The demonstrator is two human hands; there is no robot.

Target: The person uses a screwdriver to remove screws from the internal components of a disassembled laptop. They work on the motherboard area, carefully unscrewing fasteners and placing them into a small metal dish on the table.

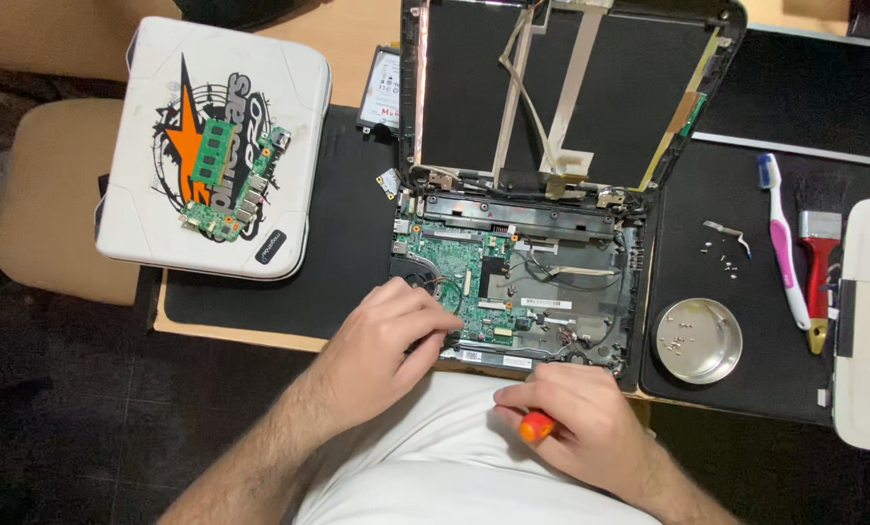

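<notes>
Already well stripped, the small laptop (522,282) is lying open at frame centre, with the left hand (391,335) pressing curled fingertips onto its green mainboard (454,272) and the right hand (571,418) gripping an orange-handled screwdriver (535,426), removed screws sitting in the metal dish (697,340).

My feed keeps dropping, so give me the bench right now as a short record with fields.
left hand: left hand rests on the green circuit board inside the opened laptop
right hand: right hand in a closed grip on an orange-handled screwdriver, near the laptop's front edge
screws: in a round metal dish; a few loose on the black mat
right of laptop: pink toothbrush, red-handled brush
left: white lid carrying small green boards
</notes>
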